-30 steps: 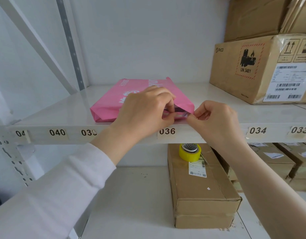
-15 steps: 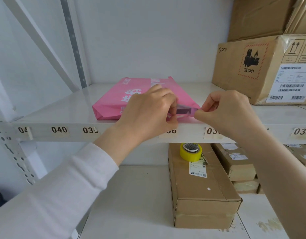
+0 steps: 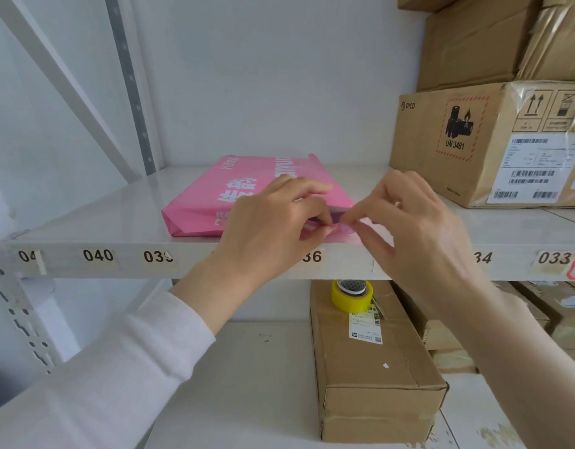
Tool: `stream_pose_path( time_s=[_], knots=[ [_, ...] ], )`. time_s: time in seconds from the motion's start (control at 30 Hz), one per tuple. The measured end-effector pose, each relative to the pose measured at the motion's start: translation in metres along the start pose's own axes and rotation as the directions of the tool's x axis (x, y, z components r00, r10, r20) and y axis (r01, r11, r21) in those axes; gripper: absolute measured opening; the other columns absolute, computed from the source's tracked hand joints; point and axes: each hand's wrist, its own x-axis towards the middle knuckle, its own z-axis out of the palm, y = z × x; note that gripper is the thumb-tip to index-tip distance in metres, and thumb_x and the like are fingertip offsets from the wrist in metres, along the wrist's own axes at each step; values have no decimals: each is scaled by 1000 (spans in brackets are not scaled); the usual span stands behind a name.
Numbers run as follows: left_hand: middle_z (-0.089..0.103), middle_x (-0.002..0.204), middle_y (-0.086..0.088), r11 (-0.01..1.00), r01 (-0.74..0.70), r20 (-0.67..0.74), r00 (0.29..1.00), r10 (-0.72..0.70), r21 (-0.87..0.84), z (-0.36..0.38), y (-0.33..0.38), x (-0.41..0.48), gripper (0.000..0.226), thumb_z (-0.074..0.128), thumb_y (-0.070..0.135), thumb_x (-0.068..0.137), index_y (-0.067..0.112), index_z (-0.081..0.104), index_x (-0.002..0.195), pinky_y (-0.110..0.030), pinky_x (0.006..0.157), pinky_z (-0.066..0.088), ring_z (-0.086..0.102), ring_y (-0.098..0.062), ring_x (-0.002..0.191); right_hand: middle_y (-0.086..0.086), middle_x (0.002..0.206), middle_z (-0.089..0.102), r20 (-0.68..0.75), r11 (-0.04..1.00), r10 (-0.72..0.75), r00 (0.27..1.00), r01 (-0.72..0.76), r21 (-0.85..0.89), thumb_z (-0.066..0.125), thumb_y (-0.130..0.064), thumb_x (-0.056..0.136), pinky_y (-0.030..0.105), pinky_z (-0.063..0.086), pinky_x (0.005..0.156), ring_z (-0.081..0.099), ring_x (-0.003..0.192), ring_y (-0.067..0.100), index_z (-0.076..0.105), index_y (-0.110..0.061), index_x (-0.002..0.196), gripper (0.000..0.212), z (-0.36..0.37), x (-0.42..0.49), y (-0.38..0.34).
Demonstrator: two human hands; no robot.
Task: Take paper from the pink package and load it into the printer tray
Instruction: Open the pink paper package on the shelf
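Observation:
The pink package (image 3: 221,196) lies flat on a white numbered shelf (image 3: 85,222), its near end facing me at the shelf's front edge. My left hand (image 3: 273,222) covers the package's near right corner and pinches its wrapper flap between thumb and fingers. My right hand (image 3: 406,222) is just to the right, with thumb and forefinger pinched on the pink flap edge at that same corner. The opening and the paper inside are hidden by my fingers. No printer is in view.
A large taped cardboard box (image 3: 487,144) stands on the same shelf at the right, with more boxes stacked above. On the shelf below, a long cardboard box (image 3: 373,367) carries a yellow tape roll (image 3: 352,294). A slanted metal brace (image 3: 72,89) crosses the left.
My right hand has moved left and down, closer to my left hand, at the package's near right corner. The raised flap from a second ago is now folded down low.

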Motion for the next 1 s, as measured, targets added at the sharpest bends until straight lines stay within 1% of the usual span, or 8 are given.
stream_pose_path(
  time_s=[0.07,0.17,0.33,0.47,0.67,0.83,0.87,1.0],
  knots=[
    [69,101,14,1000,6,-4,1000,-6,-5,0,1,0,19,53,36,76,25,66,69,-23,45,47,63,-12,88,8,75,54,15,995,-70,997,70,-70,61,-29,83,27,33,49,49,69,25,68,-14,78,17,0,-3,-1],
    [69,100,15,1000,15,4,1000,-15,-8,1,1,0,21,53,39,76,25,66,69,-25,46,49,62,-12,88,8,73,53,-1,990,-46,999,46,-136,65,-41,78,24,28,56,46,68,23,65,-13,72,29,4,-3,0],
    [70,98,14,1000,0,11,1000,0,-29,1,-1,-1,21,53,39,75,24,67,70,-26,48,50,63,-13,90,10,66,54,-143,978,-47,989,17,-208,75,-20,71,35,41,48,49,61,28,60,-7,58,23,14,-4,-1],
    [69,100,12,999,-18,28,999,19,-39,2,-3,-4,17,59,36,78,23,68,71,-28,50,51,62,-14,90,12,70,57,-160,974,-54,986,17,-227,71,-14,76,39,44,51,49,64,29,60,-5,63,19,15,-13,5],
    [69,107,7,996,-21,65,998,27,-84,1,-3,-5,25,51,36,79,19,69,75,-31,59,55,63,-16,93,13,79,61,-128,978,-65,990,38,-205,65,-10,80,41,46,54,53,69,32,60,-4,72,12,17,-17,10],
    [64,118,1,997,-80,59,995,82,-22,-11,-19,-22,30,61,30,81,15,61,107,-32,84,50,59,-17,106,13,89,62,-119,989,-13,993,-5,-146,64,-9,79,39,45,63,46,82,28,63,-7,77,2,20,-19,7],
    [65,116,-1,998,-68,32,997,68,15,-14,-25,-27,30,65,26,80,12,60,107,-33,86,48,58,-18,106,13,93,62,-111,992,-1,994,-13,-126,63,-7,78,38,44,65,44,86,27,63,-8,79,1,21,-18,4],
    [67,108,-4,983,-10,-45,999,19,183,-23,-44,-40,18,72,17,78,8,63,91,-33,83,44,58,-21,100,16,110,61,-65,998,39,997,-42,-50,61,0,66,43,42,74,36,102,28,67,-9,87,24,29,-11,-10]
  ],
)
